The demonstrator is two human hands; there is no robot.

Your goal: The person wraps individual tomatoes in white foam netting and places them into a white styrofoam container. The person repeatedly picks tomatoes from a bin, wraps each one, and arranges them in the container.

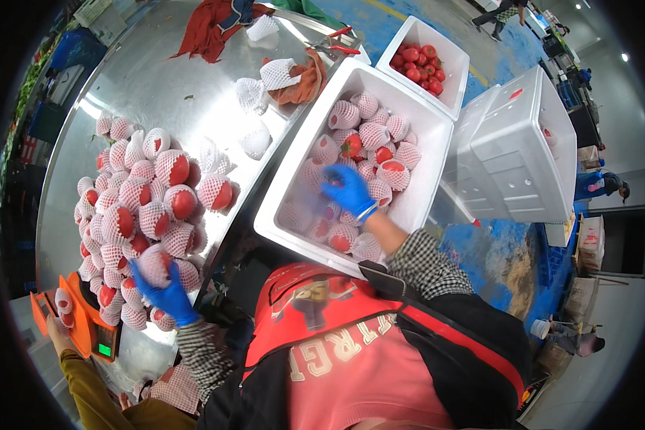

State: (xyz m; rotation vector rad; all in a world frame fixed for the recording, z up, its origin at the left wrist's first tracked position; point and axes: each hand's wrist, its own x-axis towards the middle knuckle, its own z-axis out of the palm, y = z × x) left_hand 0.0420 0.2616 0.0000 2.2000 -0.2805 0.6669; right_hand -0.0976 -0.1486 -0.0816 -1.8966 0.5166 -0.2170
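Observation:
My left hand (166, 293), in a blue glove, holds a tomato in a white foam net (155, 265) above the near end of a pile of netted tomatoes (119, 221) on the steel table (140, 59). My right hand (349, 191), also gloved in blue, is over the white foam box (274, 207), among netted tomatoes (375, 135) inside it. Its fingertips are partly hidden, and whether it grips anything is unclear. A few tomatoes in the box show bare red skin. Loose foam nets (251, 95) lie on the table beside the box.
Pruning shears (333, 45), an orange cloth (303, 80) and a red cloth (207, 29) lie on the table. Another foam box (459, 80) holds bare tomatoes. Stacked foam boxes (508, 156) stand at right. A co-worker's hand (58, 336) is by an orange scale (80, 328).

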